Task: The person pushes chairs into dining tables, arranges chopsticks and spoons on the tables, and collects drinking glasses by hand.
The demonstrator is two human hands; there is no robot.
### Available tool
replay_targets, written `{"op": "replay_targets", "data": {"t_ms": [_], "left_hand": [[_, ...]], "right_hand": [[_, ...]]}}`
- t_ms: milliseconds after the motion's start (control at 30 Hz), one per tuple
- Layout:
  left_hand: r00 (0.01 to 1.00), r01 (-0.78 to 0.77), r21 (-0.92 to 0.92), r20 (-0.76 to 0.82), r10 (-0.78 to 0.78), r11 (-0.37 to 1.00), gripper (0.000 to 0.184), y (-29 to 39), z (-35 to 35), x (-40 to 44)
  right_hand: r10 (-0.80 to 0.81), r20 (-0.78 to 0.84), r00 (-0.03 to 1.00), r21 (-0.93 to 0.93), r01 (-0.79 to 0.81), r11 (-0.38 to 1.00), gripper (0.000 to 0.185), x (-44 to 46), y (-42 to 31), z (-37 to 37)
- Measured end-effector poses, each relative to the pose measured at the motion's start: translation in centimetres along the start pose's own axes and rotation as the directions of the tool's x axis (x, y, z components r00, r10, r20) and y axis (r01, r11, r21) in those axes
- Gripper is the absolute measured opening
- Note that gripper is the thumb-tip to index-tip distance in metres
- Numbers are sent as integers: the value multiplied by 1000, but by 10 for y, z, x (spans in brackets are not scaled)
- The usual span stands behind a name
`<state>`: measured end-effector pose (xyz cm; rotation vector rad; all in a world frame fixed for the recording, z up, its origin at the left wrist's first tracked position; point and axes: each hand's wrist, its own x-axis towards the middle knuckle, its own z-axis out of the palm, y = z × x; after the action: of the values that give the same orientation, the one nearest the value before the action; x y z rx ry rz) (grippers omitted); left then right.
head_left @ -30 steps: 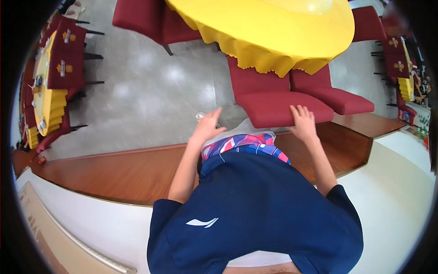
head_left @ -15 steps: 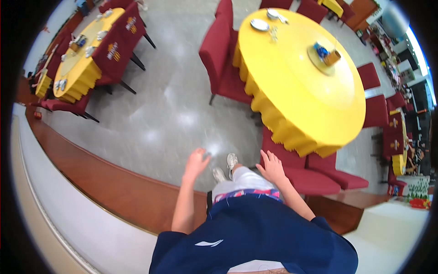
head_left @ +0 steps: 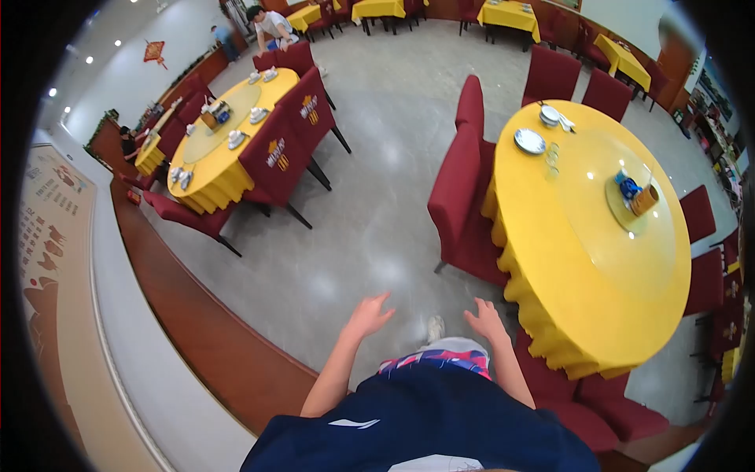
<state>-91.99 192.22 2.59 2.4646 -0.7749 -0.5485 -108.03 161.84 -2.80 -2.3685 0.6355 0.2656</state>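
Observation:
My left hand (head_left: pixel 368 317) is held out over the grey floor (head_left: pixel 346 244), fingers apart and nothing in it. My right hand (head_left: pixel 486 321) is also bare, its fingers spread, close to the yellow tablecloth (head_left: pixel 543 315) of the round table but apart from it in the view. On that table are a stack of white bowls (head_left: pixel 550 116), a patterned plate (head_left: pixel 529 141), clear glasses (head_left: pixel 553 160) and a brown holder (head_left: pixel 644 200) beside a blue packet (head_left: pixel 628 187). A dark red chair (head_left: pixel 460 189) stands at the table's left side.
Further left is a second yellow table (head_left: pixel 228 161) set with cups, with red chairs (head_left: pixel 275 149) along its near side. A person in a white shirt (head_left: pixel 274 27) leans near its far end. A wall with brown wood skirting (head_left: pixel 181 291) runs along my left.
My view has swung left and up, bringing the far tables and a person into sight. Both tables sit further right in view. My hands stay empty, with fingers apart.

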Motion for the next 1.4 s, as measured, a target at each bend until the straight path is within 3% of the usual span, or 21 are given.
{"op": "replay_targets", "data": {"t_ms": [33, 133, 167, 333, 400, 533, 567, 600, 633, 700, 800, 833, 900, 967, 1033, 1100, 1233, 1300, 1400], "left_hand": [[1000, -2, 13, -20, 2, 1000, 54, -13, -7, 13], [998, -6, 18, -65, 7, 1000, 54, -55, -21, 39], [998, 56, 29, -39, -55, 998, 55, -64, -27, 45], [990, 136, -85, -28, -139, 987, 57, -107, -52, 76], [966, 238, -33, 114, -233, 971, 58, -128, -67, 96], [962, 203, -82, 201, -184, 976, 59, -194, -79, 148], [982, 127, -87, 152, -113, 988, 58, -215, -83, 167], [995, 45, -92, 97, -36, 995, 57, -233, -90, 187], [990, 52, -108, 133, -37, 993, 57, -246, -100, 194], [995, 89, -230, 54, -79, 969, 56, -263, -135, 233], [996, 74, -231, -22, -82, 970, 54, -300, -167, 270], [997, 69, -239, -5, -73, 968, 54, -306, -182, 280], [967, 205, -162, 182, -175, 965, 53, -317, -209, 300], [982, 111, -108, 166, -92, 988, 53, -342, -213, 318], [990, 13, -48, 140, -7, 999, 53, -348, -221, 339], [955, 55, 155, 279, -97, 986, 54, -350, -233, 363], [960, -10, 120, 279, -24, 993, 55, -343, -224, 418], [941, -127, 75, 324, 96, 989, 61, -327, -210, 454], [908, -221, 122, 387, 159, 968, 72, -250, -211, 514]], "right_hand": [[20, -4, 1000, 81, -20, 997, 66, 21, 0, -3], [42, 39, 998, 99, -46, 994, 67, 79, -10, -8], [32, 42, 999, 106, -36, 994, 67, 98, -19, -10], [12, -100, 995, 183, 6, 983, 65, 183, -80, -44], [20, -155, 988, 214, 14, 977, 65, 221, -105, -51], [30, -326, 945, 287, 68, 955, 65, 272, -156, -51], [36, -355, 934, 280, 69, 958, 66, 280, -172, -51], [43, -352, 935, 212, 34, 977, 70, 288, -179, -45], [73, -335, 939, 205, -3, 979, 70, 287, -191, -38], [197, -320, 927, 127, -164, 978, 75, 295, -222, -40], [252, -358, 899, 14, -264, 964, 92, 324, -220, -22], [280, -385, 879, -35, -317, 948, 99, 329, -222, -19], [346, -407, 846, -60, -402, 914, 103, 342, -228, -16], [418, -423, 804, -68, -488, 870, 108, 348, -232, -15], [490, -429, 759, -6, -545, 838, 108, 356, -242, -22], [477, -490, 730, 35, -530, 847, 106, 364, -232, -19], [547, -511, 663, 116, -577, 809, 97, 376, -239, -26], [546, -511, 664, 143, -561, 815, 98, 379, -234, -26], [547, -520, 656, 176, -544, 820, 98, 377, -226, -31]]}}
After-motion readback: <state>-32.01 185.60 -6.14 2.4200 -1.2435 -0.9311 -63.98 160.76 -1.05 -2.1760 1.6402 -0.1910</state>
